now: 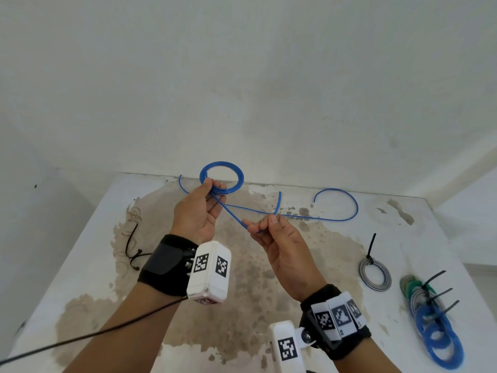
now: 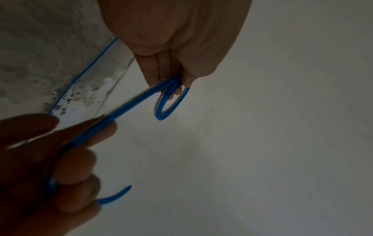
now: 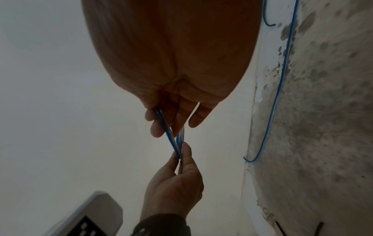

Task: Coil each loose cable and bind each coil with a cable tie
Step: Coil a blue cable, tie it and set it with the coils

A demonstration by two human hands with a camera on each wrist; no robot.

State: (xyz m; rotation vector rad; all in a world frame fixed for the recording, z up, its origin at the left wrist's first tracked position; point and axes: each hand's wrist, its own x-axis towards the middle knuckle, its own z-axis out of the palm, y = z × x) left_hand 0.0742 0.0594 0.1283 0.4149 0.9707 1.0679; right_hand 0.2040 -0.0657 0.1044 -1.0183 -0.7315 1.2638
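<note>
Pinching one blue cable [image 1: 234,214], your left hand [image 1: 197,214] grips its coil, right hand [image 1: 279,246] the strand; only the head view shows the gray tied coil [image 1: 375,274].

You have no readable text, brand or number anywhere; only black-and-white square code markers [image 1: 208,263] on the white wrist camera housings [image 1: 208,273]

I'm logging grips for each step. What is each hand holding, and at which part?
Left hand pinches the blue cable where its coiled loops gather. Right hand pinches the uncoiled stretch just below the coil.
</note>
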